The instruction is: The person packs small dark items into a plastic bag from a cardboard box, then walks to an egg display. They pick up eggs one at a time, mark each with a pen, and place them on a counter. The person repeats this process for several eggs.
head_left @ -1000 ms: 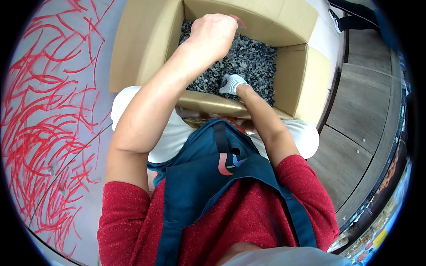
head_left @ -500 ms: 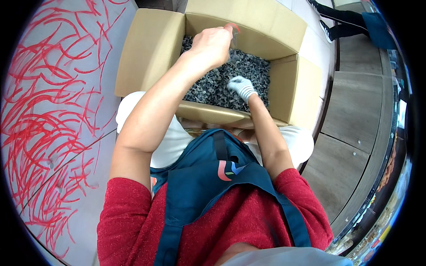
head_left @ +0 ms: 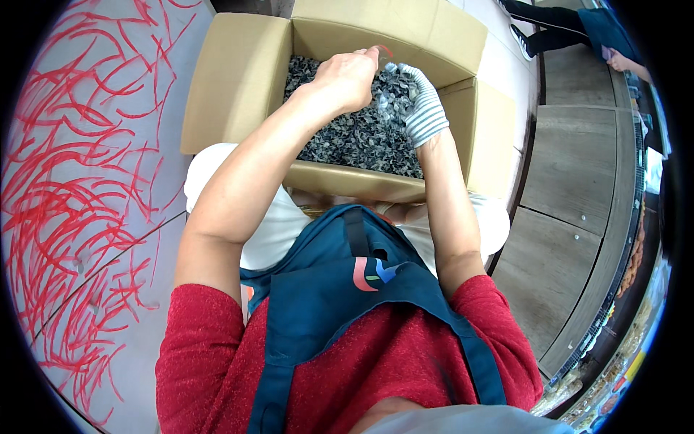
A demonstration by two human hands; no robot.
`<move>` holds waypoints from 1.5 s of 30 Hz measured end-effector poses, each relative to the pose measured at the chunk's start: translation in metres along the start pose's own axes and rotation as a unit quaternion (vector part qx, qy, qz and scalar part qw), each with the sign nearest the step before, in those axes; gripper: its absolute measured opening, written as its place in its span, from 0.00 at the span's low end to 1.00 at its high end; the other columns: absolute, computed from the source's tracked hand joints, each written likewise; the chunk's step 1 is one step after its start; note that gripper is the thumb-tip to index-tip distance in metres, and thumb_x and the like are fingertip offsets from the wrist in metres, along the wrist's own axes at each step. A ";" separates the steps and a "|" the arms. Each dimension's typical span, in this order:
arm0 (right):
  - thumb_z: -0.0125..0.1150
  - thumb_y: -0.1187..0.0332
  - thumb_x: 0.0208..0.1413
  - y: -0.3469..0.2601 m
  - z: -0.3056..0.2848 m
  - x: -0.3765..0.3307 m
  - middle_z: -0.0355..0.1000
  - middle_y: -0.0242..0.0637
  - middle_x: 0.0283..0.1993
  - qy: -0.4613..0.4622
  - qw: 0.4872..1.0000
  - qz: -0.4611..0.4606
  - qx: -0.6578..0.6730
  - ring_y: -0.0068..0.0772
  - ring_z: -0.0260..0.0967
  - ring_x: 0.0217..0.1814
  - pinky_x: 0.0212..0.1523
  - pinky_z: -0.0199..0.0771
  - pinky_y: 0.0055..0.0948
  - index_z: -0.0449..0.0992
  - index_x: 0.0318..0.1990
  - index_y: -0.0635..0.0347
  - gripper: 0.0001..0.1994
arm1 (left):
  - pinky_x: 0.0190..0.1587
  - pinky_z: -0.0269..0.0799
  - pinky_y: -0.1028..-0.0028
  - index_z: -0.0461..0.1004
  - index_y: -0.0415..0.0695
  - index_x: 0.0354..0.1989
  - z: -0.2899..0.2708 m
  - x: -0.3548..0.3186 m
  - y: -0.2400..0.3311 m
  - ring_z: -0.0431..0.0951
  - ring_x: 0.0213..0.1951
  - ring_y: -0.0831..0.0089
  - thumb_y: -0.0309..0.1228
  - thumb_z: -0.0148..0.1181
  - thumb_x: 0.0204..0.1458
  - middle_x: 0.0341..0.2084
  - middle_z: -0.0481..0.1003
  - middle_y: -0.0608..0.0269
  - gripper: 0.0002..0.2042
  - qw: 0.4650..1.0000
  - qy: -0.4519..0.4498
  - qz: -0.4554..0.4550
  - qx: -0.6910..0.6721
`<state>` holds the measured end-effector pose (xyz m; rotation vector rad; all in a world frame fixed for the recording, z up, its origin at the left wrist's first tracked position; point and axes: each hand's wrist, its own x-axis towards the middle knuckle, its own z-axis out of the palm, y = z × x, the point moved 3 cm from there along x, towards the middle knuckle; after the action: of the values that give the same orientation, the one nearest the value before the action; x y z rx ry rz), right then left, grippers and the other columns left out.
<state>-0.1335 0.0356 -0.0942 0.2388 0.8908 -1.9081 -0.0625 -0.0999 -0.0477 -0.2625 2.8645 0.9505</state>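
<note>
An open cardboard box point(head_left: 235, 79) stands in front of me, filled with small dark grey and black curled pieces point(head_left: 347, 141). My left hand point(head_left: 347, 76) is bare and hovers over the box, pinching what looks like a thin clear bag with a red edge point(head_left: 381, 52). My right hand point(head_left: 423, 108) wears a white and grey knit glove. It is raised beside the left hand and cups a handful of the dark pieces point(head_left: 394, 90) against the bag. I wear a red top and a dark blue apron point(head_left: 347, 304).
Pale floor with red scribbled lines point(head_left: 79, 188) lies to the left. Grey wooden boards point(head_left: 571, 166) run along the right, and a shelf of packaged goods point(head_left: 614, 347) curves at the lower right. Another person's legs and hand point(head_left: 578, 29) show at the top right.
My gloved right hand has lifted out of the pile with a handful and come up next to my left hand. The left hand stays over the box.
</note>
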 end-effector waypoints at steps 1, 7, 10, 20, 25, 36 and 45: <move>0.55 0.63 0.58 0.000 -0.004 0.007 0.77 0.39 0.37 0.028 1.000 -0.001 0.001 0.39 0.75 0.39 0.41 0.78 0.39 0.78 0.39 0.59 0.11 | 0.57 0.68 0.62 0.60 0.38 0.62 0.001 -0.001 0.002 0.71 0.56 0.53 0.14 0.50 0.43 0.52 0.71 0.46 0.31 1.000 0.002 0.006 -0.005; 0.57 0.56 0.59 0.006 0.019 0.011 0.74 0.40 0.41 0.121 0.991 -0.048 -0.035 0.44 0.70 0.45 0.49 0.69 0.53 0.76 0.41 0.59 0.15 | 0.58 0.67 0.62 0.62 0.34 0.61 0.009 0.001 0.001 0.70 0.56 0.52 0.14 0.49 0.43 0.52 0.71 0.44 0.30 1.000 0.005 -0.007 -0.013; 0.58 0.57 0.58 0.006 0.032 0.009 0.75 0.40 0.44 0.144 0.984 -0.084 -0.064 0.42 0.70 0.47 0.49 0.69 0.49 0.76 0.42 0.59 0.14 | 0.58 0.68 0.62 0.63 0.33 0.59 0.016 0.009 -0.004 0.71 0.55 0.51 0.15 0.50 0.43 0.51 0.71 0.42 0.29 1.000 0.009 -0.019 -0.012; 0.61 0.61 0.57 0.013 0.022 0.017 0.72 0.41 0.53 0.117 0.940 -0.194 -0.256 0.36 0.67 0.55 0.58 0.64 0.33 0.72 0.55 0.64 0.22 | 0.55 0.70 0.62 0.68 0.33 0.50 0.007 0.006 0.007 0.73 0.52 0.50 0.18 0.54 0.41 0.47 0.73 0.39 0.23 0.998 -0.014 -0.057 -0.029; 0.58 0.62 0.59 -0.001 0.026 0.009 0.77 0.36 0.41 0.186 0.919 -0.256 -0.236 0.26 0.73 0.40 0.41 0.73 0.26 0.76 0.47 0.60 0.14 | 0.52 0.73 0.62 0.63 0.36 0.60 0.012 0.007 -0.004 0.76 0.48 0.51 0.19 0.54 0.43 0.43 0.76 0.42 0.30 0.995 0.094 -0.013 -0.013; 0.35 0.38 0.62 0.055 -0.044 0.060 0.68 0.43 0.59 0.028 0.998 0.053 0.033 0.47 0.65 0.59 0.57 0.67 0.50 0.65 0.62 0.50 0.31 | 0.24 0.73 0.80 0.56 0.35 0.66 -0.042 -0.010 0.003 0.76 0.20 0.79 0.18 0.47 0.43 0.62 0.65 0.46 0.34 0.937 -0.017 -0.017 -0.350; 0.48 0.48 0.62 0.026 -0.066 0.034 0.61 0.43 0.67 -0.064 0.991 -0.089 0.079 0.47 0.58 0.67 0.69 0.55 0.48 0.61 0.65 0.56 0.29 | 0.24 0.73 0.80 0.59 0.33 0.64 -0.049 -0.004 -0.004 0.76 0.20 0.80 0.18 0.50 0.43 0.60 0.68 0.49 0.33 0.930 -0.035 -0.020 -0.364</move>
<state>-0.1423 0.0499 -0.1707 0.1316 0.6953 -2.1364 -0.0602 -0.1317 -0.0101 -0.3293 2.3019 1.9286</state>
